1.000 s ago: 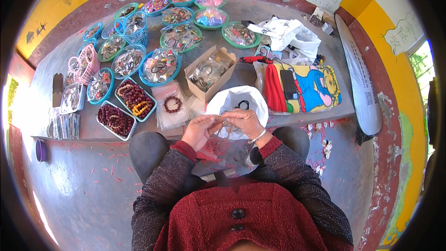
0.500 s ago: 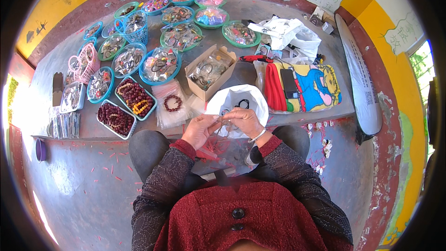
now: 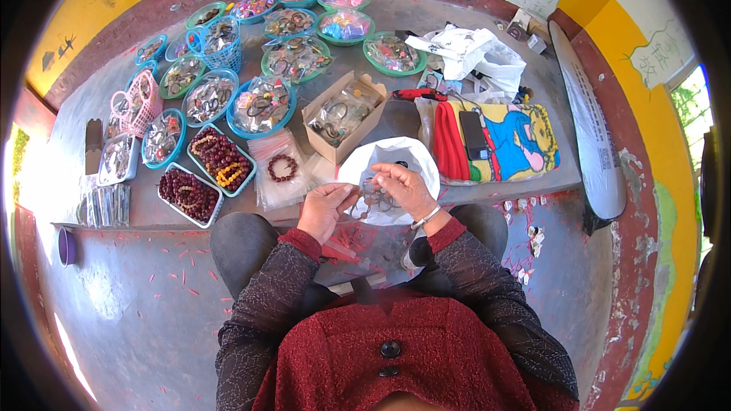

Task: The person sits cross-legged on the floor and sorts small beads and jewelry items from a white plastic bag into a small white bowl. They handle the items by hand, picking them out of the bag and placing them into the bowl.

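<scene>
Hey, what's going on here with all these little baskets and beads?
A seated person is working bare-handed at an open white bag. The left hand and right hand are apart, fingers bent; thin cord-like pieces show between them, too fine to tell which hand holds what. Beyond the left hand, a dark red bead bracelet lies on clear packets; a phone rests on a colourful towel.

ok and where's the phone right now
In the head view, the dark phone lies right of centre, on the colourful folded cloth beside its red folds, to the right of the open white bag.
</scene>
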The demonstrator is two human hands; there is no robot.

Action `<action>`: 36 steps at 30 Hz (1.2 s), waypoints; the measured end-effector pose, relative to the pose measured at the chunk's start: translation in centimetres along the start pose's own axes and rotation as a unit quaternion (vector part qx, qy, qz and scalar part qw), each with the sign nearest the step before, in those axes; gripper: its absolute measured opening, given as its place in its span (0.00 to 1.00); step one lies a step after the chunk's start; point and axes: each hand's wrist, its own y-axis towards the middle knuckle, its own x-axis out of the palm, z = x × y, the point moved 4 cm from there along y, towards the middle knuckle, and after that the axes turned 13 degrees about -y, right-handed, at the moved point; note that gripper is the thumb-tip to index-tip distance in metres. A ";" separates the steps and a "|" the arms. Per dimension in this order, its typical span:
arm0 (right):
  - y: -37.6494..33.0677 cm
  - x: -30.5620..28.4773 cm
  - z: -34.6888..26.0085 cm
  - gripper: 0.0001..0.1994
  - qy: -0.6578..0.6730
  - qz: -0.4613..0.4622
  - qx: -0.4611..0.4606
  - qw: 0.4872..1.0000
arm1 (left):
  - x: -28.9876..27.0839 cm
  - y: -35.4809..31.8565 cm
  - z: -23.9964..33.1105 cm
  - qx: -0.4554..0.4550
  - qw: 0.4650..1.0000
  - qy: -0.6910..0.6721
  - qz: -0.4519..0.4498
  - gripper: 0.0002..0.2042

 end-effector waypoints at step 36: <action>-0.7 1.4 -0.6 0.10 -0.362 -0.056 -0.130 0.922 | 1.0 -0.6 -2.0 0.253 0.819 0.508 -0.086 0.07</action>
